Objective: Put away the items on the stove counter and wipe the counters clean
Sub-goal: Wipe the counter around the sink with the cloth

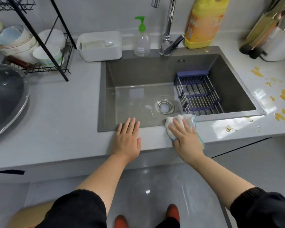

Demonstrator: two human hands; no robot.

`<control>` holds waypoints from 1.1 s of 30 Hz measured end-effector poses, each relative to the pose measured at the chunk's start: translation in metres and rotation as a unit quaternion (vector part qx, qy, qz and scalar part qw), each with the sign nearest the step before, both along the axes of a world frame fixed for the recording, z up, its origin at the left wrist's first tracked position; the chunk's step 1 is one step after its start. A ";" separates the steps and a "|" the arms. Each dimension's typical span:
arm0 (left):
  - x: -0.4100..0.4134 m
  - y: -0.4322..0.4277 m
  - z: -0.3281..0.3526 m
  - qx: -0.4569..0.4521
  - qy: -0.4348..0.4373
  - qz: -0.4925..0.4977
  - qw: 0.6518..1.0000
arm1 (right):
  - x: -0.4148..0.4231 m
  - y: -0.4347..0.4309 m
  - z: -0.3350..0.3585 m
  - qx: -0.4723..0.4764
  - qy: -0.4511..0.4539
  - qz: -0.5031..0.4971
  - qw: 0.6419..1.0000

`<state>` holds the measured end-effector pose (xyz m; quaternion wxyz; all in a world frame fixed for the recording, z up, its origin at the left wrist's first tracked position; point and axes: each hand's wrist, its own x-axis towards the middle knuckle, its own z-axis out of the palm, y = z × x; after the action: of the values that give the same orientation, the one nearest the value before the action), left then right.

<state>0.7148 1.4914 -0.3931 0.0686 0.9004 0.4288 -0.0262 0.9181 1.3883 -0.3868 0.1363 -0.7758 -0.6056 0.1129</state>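
Head view: right hand [186, 137] pressed cloth [173, 120] flat-fingered, left hand [127, 139] lay open beside it. Spills [284, 93] sat to its right; firm rightward strokes looked best

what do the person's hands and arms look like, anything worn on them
The left hand and right hand are bare: no gloves, rings or watch show. Forearms are uncovered. The left sleeve and right sleeve are black, bunched near the elbows, the right with a ribbed cuff.

You had open counter [64, 116] left of the sink [101, 96]; farther left stood glass lid [5, 96] and dish rack [55, 61]; behind it, faucet [169, 22], pump bottle [141, 43].
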 end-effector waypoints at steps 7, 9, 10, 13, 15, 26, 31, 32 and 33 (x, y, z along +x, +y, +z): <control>0.001 -0.001 -0.002 0.009 0.003 -0.006 1.000 | -0.037 0.023 -0.006 0.045 -0.051 0.124 0.990; 0.002 -0.002 0.000 0.008 0.004 -0.004 1.000 | -0.010 0.015 -0.007 0.043 -0.087 0.174 0.980; 0.002 -0.002 0.001 0.003 0.006 -0.003 1.000 | 0.010 0.008 -0.008 0.042 -0.101 0.169 0.980; 0.002 -0.001 0.003 0.000 0.009 -0.004 1.000 | 0.060 -0.019 -0.010 0.047 -0.068 0.031 0.996; 0.002 -0.002 0.003 0.004 0.008 -0.008 1.000 | 0.052 -0.021 -0.008 0.044 -0.021 -0.074 0.996; 0.001 -0.001 -0.006 0.028 0.010 -0.003 1.000 | -0.026 0.017 -0.006 0.058 0.004 0.116 0.992; 0.045 -0.022 -0.003 0.017 0.020 -0.025 0.999 | 0.023 -0.002 -0.005 0.027 0.020 0.132 0.991; 0.061 -0.030 -0.001 0.012 0.019 -0.022 1.000 | 0.039 -0.007 -0.005 0.025 0.019 0.134 0.991; 0.078 -0.038 0.001 0.009 0.018 -0.017 1.000 | 0.057 -0.013 -0.005 0.021 0.019 0.133 0.991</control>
<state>0.7933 1.4532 -0.3926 0.0522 0.9076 0.4147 -0.0393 0.9751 1.3748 -0.3914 0.1478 -0.6833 -0.7028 0.1319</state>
